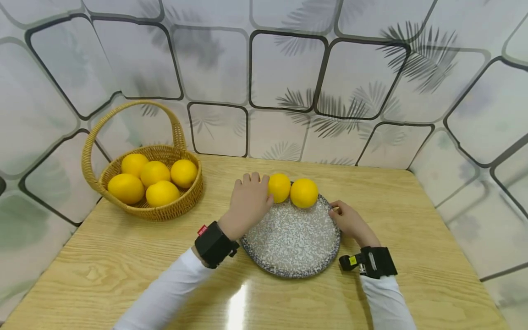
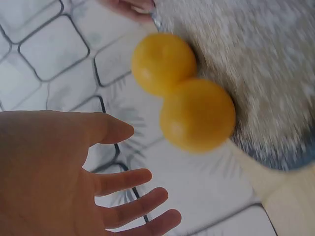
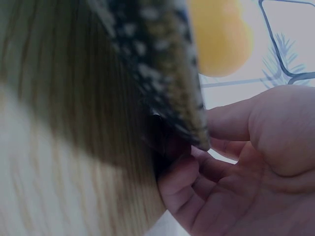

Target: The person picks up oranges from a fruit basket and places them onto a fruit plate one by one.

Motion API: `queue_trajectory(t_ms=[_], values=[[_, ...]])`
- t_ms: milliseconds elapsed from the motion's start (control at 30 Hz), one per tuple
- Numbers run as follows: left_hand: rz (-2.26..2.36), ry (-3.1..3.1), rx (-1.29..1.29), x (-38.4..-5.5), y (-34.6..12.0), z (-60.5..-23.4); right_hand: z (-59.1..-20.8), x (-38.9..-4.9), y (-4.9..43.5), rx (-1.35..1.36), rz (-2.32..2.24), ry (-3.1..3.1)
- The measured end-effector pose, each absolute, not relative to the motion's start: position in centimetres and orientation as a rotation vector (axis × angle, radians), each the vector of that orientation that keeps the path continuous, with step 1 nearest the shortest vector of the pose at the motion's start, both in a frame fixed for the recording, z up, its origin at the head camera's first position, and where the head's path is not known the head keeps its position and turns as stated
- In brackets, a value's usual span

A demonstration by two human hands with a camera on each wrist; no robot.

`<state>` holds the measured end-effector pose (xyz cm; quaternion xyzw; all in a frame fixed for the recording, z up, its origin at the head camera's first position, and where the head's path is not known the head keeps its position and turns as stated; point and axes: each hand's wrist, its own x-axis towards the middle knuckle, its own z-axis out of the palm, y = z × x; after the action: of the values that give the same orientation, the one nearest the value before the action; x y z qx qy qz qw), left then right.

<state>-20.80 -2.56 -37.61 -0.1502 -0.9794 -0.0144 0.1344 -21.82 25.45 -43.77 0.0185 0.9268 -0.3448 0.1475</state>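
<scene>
A speckled grey plate [image 1: 294, 243] with a dark rim lies on the table. Two round yellow oranges, a left one [image 1: 278, 188] and a right one [image 1: 304, 193], sit side by side near its far edge. My left hand [image 1: 250, 198] is over the plate's left edge, beside the left orange; in the left wrist view its fingers [image 2: 135, 200] are spread and apart from both oranges. With my right hand [image 1: 350, 223] I grip the plate's right rim. The right wrist view has the thumb [image 3: 229, 120] against the rim and curled fingers [image 3: 179, 174] underneath.
A wicker basket [image 1: 189, 201] with a tall handle stands at the back left and holds several oranges [image 1: 155, 173]. Patterned walls [image 1: 284, 68] close off the wooden table [image 1: 165, 256] at the back and sides.
</scene>
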Motion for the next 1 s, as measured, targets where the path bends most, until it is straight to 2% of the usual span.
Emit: queue_trajectory(t_ms=[733, 1000], values=[[-0.136, -2.832, 0.057, -19.7, -19.4, -35.4, -44.3, -21.4, 25.6, 0.018, -0.981, 2.692], [-0.309, -2.942, 0.133, -19.3, -22.8, -36.1, -44.1, -21.5, 25.6, -0.014, -0.997, 2.698]])
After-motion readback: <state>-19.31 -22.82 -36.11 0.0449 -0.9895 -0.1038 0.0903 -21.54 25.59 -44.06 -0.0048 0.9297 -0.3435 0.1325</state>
